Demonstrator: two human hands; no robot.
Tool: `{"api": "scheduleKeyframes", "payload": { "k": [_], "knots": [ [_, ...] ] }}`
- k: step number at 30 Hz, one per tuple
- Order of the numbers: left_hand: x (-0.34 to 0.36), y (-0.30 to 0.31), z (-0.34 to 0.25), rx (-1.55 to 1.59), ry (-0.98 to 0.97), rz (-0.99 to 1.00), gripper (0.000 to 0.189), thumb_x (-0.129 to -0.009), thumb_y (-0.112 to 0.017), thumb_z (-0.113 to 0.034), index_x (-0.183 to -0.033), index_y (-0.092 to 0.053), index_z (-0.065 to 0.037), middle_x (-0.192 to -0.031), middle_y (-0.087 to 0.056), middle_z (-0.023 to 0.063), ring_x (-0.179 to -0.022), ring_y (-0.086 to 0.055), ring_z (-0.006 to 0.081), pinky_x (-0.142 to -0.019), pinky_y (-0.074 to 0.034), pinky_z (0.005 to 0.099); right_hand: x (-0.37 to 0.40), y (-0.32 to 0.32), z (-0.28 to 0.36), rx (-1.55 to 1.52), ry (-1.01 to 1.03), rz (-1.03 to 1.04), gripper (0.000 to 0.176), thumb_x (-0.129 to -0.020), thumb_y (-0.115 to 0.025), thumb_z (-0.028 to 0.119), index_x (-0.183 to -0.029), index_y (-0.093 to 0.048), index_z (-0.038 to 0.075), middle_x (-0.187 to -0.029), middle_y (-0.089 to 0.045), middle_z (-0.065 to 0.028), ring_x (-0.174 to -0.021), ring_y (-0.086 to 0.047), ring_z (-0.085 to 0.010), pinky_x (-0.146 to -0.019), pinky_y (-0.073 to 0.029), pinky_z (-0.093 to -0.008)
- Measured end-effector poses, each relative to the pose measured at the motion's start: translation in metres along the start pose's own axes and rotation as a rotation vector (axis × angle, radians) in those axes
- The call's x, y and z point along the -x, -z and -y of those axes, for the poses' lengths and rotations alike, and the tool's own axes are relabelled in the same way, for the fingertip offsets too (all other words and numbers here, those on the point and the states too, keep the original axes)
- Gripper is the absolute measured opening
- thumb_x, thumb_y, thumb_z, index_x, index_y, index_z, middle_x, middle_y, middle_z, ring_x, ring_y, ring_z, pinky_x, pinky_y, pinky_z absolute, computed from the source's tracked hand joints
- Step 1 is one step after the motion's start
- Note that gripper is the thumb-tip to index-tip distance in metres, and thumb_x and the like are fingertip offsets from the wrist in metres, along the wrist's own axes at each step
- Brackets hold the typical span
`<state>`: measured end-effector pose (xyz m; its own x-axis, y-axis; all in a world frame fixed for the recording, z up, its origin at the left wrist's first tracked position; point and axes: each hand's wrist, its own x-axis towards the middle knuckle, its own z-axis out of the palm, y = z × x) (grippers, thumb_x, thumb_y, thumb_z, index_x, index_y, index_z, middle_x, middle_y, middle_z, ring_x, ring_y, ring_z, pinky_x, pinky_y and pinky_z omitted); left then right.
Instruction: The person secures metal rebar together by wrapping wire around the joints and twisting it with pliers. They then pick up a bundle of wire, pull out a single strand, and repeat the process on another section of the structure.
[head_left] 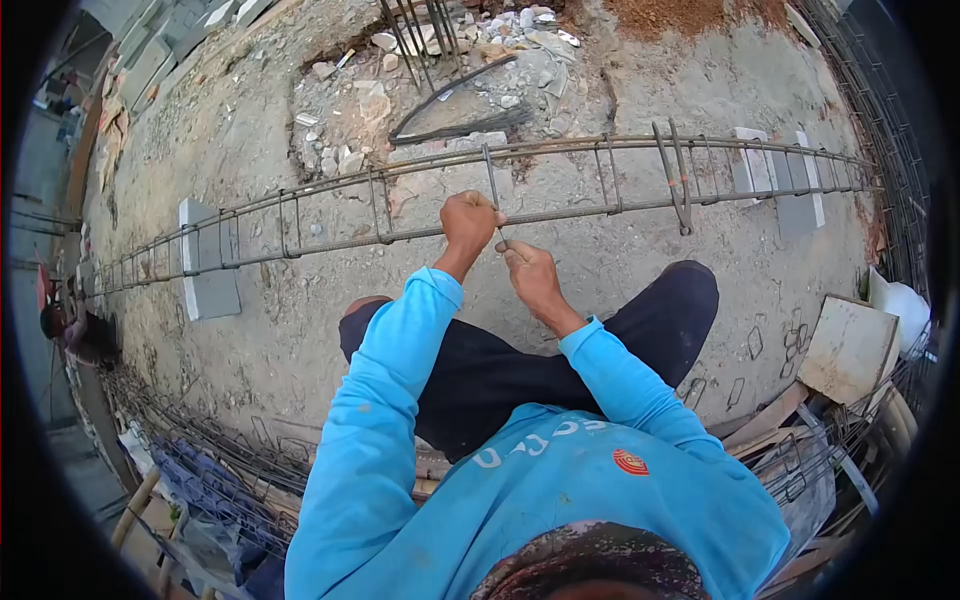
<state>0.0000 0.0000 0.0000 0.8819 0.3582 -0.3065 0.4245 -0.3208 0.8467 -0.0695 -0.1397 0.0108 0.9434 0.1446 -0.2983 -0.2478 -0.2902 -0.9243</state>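
A long rebar cage (345, 243) of parallel steel bars and thin stirrups crosses in front of me. My left hand (468, 232) is closed at the near bar, its fingertips pinched against a stirrup (490, 172). Just below and to the right, my right hand (533, 277) pinches with thumb and forefinger at a short dark strand, which looks like tie wire (503, 236). The fingers partly hide that strand. Farther right, a pair of pincers (682, 200) with orange marks hangs across the cage, jaws toward me and handles apart.
Pale blocks (212, 262) (797, 195) prop the cage at left and right. Upright rebars (420, 45) rise from rubble beyond it. Loose stirrups (755, 343) and a board (848, 348) lie right. Another person (85, 325) crouches at the far left.
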Motion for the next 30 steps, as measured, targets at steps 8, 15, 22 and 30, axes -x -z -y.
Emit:
{"api": "scheduleKeyframes", "payload": {
  "k": [8, 15, 22, 30],
  "knots": [
    [0.000, 0.003, -0.001, -0.058, -0.047, 0.003, 0.017, -0.066, -0.084, -0.001, -0.066, -0.067, -0.001, -0.065, -0.069, 0.0097, -0.058, -0.062, 0.0143, -0.053, -0.050, 0.0327, -0.032, 0.027, 0.038, 0.546, 0.124, 0.106, 0.022, -0.089, -0.056, 0.019, -0.093, -0.074, 0.007, -0.085, -0.069, -0.0237, -0.081, -0.067, -0.0399, -0.073, -0.051, -0.0499],
    [-0.009, 0.019, 0.032, 0.115, -0.191, 0.373, 0.016, -0.070, -0.081, 0.007, -0.072, -0.066, 0.000, -0.078, -0.068, 0.0094, -0.070, -0.061, 0.0151, -0.063, -0.050, 0.0329, -0.103, 0.038, 0.055, 0.846, 0.207, 0.085, 0.018, -0.084, -0.061, 0.021, -0.088, -0.074, 0.010, -0.086, -0.070, -0.0220, -0.085, -0.067, -0.0423, -0.076, -0.053, -0.0515],
    [0.008, 0.020, 0.031, -0.012, -0.418, 0.337, 0.012, -0.074, -0.075, 0.009, -0.076, -0.068, 0.000, -0.105, -0.069, 0.0093, -0.089, -0.064, 0.0199, -0.076, -0.052, 0.0342, -0.147, 0.026, 0.064, 1.012, -0.117, 0.389, 0.022, -0.083, -0.065, 0.017, -0.098, -0.077, 0.008, -0.096, -0.074, -0.0190, -0.095, -0.071, -0.0371, -0.081, -0.055, -0.0471],
    [0.000, 0.030, 0.018, -0.068, -0.265, 0.484, 0.007, -0.081, -0.069, 0.008, -0.085, -0.068, 0.002, -0.098, -0.072, 0.0121, -0.092, -0.066, 0.0186, -0.078, -0.052, 0.0341, -0.149, 0.023, 0.049, 1.194, -0.243, 0.567, 0.019, -0.084, -0.066, 0.017, -0.095, -0.076, 0.005, -0.108, -0.073, -0.0158, -0.102, -0.070, -0.0327, -0.083, -0.052, -0.0505]
  ]
}}
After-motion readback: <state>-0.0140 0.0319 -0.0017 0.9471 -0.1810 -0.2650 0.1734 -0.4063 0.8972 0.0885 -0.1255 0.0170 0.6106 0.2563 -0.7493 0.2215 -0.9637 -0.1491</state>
